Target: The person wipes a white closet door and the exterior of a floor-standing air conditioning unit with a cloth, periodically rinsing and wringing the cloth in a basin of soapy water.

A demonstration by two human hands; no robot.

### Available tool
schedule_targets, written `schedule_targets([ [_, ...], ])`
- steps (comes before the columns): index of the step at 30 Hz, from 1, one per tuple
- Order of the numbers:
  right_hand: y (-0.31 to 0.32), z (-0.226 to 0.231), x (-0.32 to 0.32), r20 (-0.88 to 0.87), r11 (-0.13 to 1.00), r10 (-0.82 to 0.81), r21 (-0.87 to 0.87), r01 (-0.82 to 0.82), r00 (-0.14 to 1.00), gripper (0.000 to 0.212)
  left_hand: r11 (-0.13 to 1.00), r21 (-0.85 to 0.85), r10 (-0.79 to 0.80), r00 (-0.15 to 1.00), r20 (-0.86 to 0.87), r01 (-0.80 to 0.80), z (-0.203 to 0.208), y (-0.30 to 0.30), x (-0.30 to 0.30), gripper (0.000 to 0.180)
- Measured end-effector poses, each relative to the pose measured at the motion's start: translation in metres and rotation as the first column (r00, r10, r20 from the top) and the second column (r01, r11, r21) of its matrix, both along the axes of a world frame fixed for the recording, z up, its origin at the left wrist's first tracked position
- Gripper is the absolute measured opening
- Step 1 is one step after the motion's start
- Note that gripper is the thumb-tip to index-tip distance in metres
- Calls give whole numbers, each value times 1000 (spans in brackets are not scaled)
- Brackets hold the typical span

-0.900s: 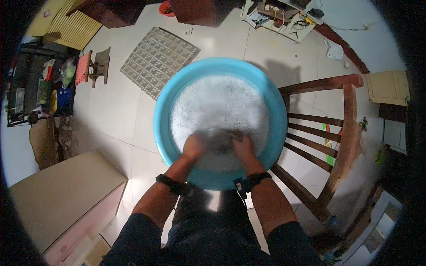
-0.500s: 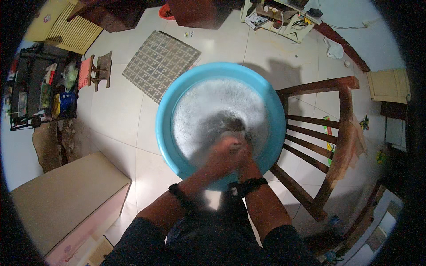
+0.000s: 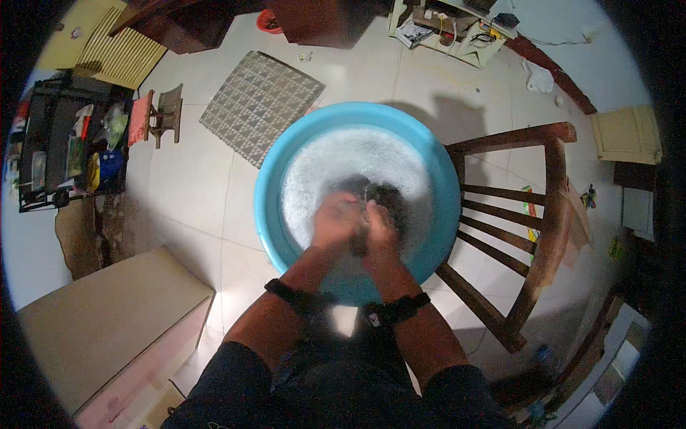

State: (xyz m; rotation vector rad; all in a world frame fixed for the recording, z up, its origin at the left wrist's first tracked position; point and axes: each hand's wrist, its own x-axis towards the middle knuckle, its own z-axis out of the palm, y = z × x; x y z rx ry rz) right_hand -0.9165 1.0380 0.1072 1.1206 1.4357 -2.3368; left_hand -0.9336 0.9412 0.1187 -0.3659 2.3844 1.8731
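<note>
A round light-blue basin [image 3: 267,204] stands in front of me, full of white suds [image 3: 357,148]. Over its middle, a dark wet cloth [image 3: 384,197] is bunched between my hands and partly lies in the suds. My left hand [image 3: 334,220] is closed around the left part of the cloth and blurred by motion. Closed on its right part is my right hand [image 3: 381,229], with the thumb on top. What kind of garment or cloth it is cannot be made out. Dark bands circle both wrists.
A wooden chair [image 3: 500,236] with slats touches or nearly touches the basin's right side. Behind the basin's left lies a patterned mat [image 3: 257,100]. A long brown-topped box [image 3: 114,314] is at the near left, a black shelf rack [image 3: 71,143] at the far left.
My hands were pressed together low in the basin; now they are apart, the left one further left. More of the dark cloth shows between them.
</note>
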Motion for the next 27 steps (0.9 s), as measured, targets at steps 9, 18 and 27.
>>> schedule_targets([
  [9,-1,-19,6,11,870,333,381,-312,943,41,997,10,-74,996,57,74,-2,-7,-15,21],
  [18,-22,-14,-4,85,933,288,198,-299,954,36,999,44,-28,994,107,23,14,-25,-30,13],
  [27,-10,12,-4,-2,916,285,297,-271,959,44,999,-50,-7,999,-40,5,4,-17,-35,13],
])
